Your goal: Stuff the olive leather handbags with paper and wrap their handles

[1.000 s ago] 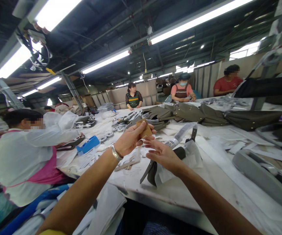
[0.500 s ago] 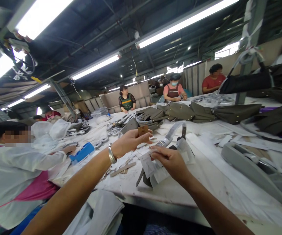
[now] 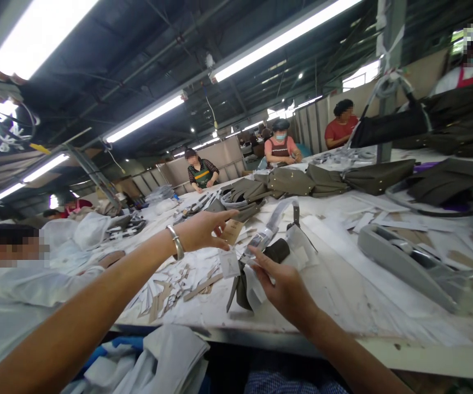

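Note:
My left hand (image 3: 202,230), with a metal bracelet on the wrist, reaches out over the white table (image 3: 343,306) and pinches a small tan card (image 3: 231,232) between thumb and fingers. My right hand (image 3: 282,283) is lower and nearer to me, its fingers closed on white paper wrapping (image 3: 256,284) around a dark bag piece (image 3: 242,287) lying on the table. A small white paper slip (image 3: 229,264) hangs between the two hands. A plastic-wrapped strap (image 3: 267,232) runs up from the dark piece.
Olive bags (image 3: 322,180) are piled across the table's far side. A grey moulded part (image 3: 408,265) lies at right, paper scraps (image 3: 170,282) at left. A person in white (image 3: 15,306) sits close at my left; other workers sit at the far end and right.
The view has swung right and down. My left hand has stretched further out and lowered with the tan card. My right hand has dropped onto the paper-wrapped dark piece.

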Demonstrator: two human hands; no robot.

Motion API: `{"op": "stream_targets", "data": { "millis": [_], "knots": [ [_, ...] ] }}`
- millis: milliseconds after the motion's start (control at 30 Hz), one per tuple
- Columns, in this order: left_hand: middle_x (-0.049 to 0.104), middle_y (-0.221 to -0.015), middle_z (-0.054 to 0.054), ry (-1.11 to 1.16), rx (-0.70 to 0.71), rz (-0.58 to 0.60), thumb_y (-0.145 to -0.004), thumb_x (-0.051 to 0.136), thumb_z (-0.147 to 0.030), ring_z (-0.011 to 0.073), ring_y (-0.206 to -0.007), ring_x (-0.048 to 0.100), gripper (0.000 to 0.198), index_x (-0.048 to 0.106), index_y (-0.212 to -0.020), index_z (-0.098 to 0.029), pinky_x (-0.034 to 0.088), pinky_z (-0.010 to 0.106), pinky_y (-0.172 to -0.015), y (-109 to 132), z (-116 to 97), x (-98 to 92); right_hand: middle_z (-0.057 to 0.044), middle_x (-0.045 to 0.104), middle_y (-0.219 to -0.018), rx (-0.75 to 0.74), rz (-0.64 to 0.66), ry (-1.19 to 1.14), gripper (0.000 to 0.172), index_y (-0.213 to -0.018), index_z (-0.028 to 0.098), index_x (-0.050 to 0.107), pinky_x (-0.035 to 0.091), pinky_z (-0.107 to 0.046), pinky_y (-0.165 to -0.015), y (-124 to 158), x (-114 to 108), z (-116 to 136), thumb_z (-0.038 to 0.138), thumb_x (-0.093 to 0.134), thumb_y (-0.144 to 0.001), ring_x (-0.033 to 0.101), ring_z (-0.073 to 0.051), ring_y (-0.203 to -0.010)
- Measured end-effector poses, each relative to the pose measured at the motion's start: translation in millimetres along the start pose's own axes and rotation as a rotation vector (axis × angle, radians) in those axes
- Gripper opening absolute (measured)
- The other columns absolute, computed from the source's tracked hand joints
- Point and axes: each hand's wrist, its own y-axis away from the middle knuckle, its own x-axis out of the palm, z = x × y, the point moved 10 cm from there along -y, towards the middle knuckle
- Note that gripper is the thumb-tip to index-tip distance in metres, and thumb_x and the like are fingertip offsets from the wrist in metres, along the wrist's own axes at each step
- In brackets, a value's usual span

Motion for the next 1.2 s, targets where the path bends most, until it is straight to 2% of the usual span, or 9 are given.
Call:
{"op": "stream_targets", "data": {
  "millis": [133, 267, 333, 400, 533, 600, 867, 1067, 1200],
  "knots": [
    [0.075, -0.087, -0.002, 0.035, 0.049, -0.041, -0.079, 0.073, -0.029, 0.0167, -0.075, 0.068, 0.067, 0.049, -0.141, -0.03, 0.046, 0.025, -0.071, 0.9, -8.6, -7.0, -0.006, 0.073, -0.112, 0.131, -0.012, -0.303, 0.042, -0.135, 0.024, 0.056, 0.053, -0.034, -0.093, -1.6, -8.4, -8.0, 0.042, 0.053, -0.097, 0.068, -0.023, -0.105],
    [0.077, -0.092, 0.0, 0.233, 0.137, -0.024, -0.082, 0.07, -0.029, 0.0175, -0.082, 0.071, 0.054, 0.057, -0.135, -0.028, 0.049, 0.025, -0.075, 2.2, -23.0, -5.6, -0.01, 0.057, -0.139, 0.315, -0.095, -0.571, 0.054, -0.141, 0.025, 0.047, 0.055, -0.036, -0.092, -16.4, -7.0, -37.9, 0.051, 0.053, -0.095, 0.059, -0.025, -0.121],
    [0.077, -0.094, 0.001, 0.338, 0.162, 0.002, -0.083, 0.069, -0.029, 0.0183, -0.085, 0.071, 0.05, 0.059, -0.133, -0.026, 0.051, 0.025, -0.075, 1.3, -28.8, -2.2, -0.009, 0.044, -0.15, 0.282, -0.021, -0.645, 0.062, -0.145, 0.027, 0.042, 0.051, -0.038, -0.1, -27.4, 4.7, -39.9, 0.052, 0.06, -0.091, 0.049, -0.026, -0.133],
    [0.076, -0.095, 0.002, 0.426, 0.19, 0.037, -0.084, 0.068, -0.028, 0.0184, -0.085, 0.071, 0.049, 0.059, -0.132, -0.025, 0.052, 0.024, -0.074, -0.1, -34.1, 2.6, -0.007, 0.042, -0.152, 0.212, 0.05, -0.711, 0.062, -0.144, 0.028, 0.045, 0.046, -0.039, -0.106, -35.4, 12.1, -35.6, 0.049, 0.064, -0.089, 0.047, -0.026, -0.135],
    [0.076, -0.088, 0.003, 0.544, 0.216, 0.065, -0.086, 0.067, -0.033, 0.0144, -0.068, 0.067, 0.048, 0.059, -0.133, -0.024, 0.051, 0.023, -0.065, -2.9, -38.0, 9.9, -0.008, 0.068, -0.122, 0.243, 0.126, -0.845, 0.041, -0.123, 0.023, 0.065, 0.051, -0.04, -0.098, -35.5, 14.4, -33.0, 0.044, 0.067, -0.088, 0.065, -0.025, -0.111],
    [0.075, -0.085, 0.004, 0.617, 0.212, 0.063, -0.089, 0.064, -0.037, 0.0117, -0.061, 0.062, 0.048, 0.058, -0.134, -0.022, 0.049, 0.021, -0.058, -4.2, -38.0, 11.9, -0.006, 0.073, -0.11, 0.303, 0.118, -0.903, 0.037, -0.117, 0.022, 0.068, 0.055, -0.038, -0.091, -31.1, 11.3, -34.8, 0.043, 0.069, -0.086, 0.069, -0.024, -0.101],
    [0.07, -0.082, 0.004, 1.041, 0.19, -0.012, -0.087, 0.068, -0.042, 0.0084, -0.059, 0.058, 0.047, 0.063, -0.127, -0.018, 0.042, 0.017, -0.048, -9.1, -33.9, 15.2, -0.005, 0.075, -0.1, 0.384, -0.09, -0.839, 0.029, -0.103, 0.021, 0.073, 0.053, -0.032, -0.082, -17.4, -12.7, -52.5, 0.041, 0.073, -0.083, 0.067, -0.021, -0.09],
    [0.065, -0.075, 0.0, 1.278, 0.253, -0.095, -0.087, 0.07, -0.037, 0.0042, -0.056, 0.052, 0.036, 0.068, -0.12, -0.022, 0.038, 0.013, -0.049, -8.2, -38.9, 7.8, -0.002, 0.07, -0.098, 0.57, -0.014, -1.085, 0.041, -0.12, 0.024, 0.067, 0.046, -0.023, -0.066, -0.4, 3.7, -62.4, 0.04, 0.075, -0.082, 0.058, -0.013, -0.079],
    [0.065, -0.075, 0.001, 1.401, 0.269, -0.131, -0.087, 0.071, -0.032, 0.0047, -0.059, 0.054, 0.032, 0.07, -0.116, -0.019, 0.044, 0.014, -0.055, -10.1, -41.4, 6.9, 0.0, 0.066, -0.087, 0.637, -0.001, -1.266, 0.046, -0.122, 0.023, 0.066, 0.042, -0.022, -0.061, 8.3, 17.1, -63.9, 0.038, 0.077, -0.08, 0.051, -0.01, -0.067]
  ]
}}
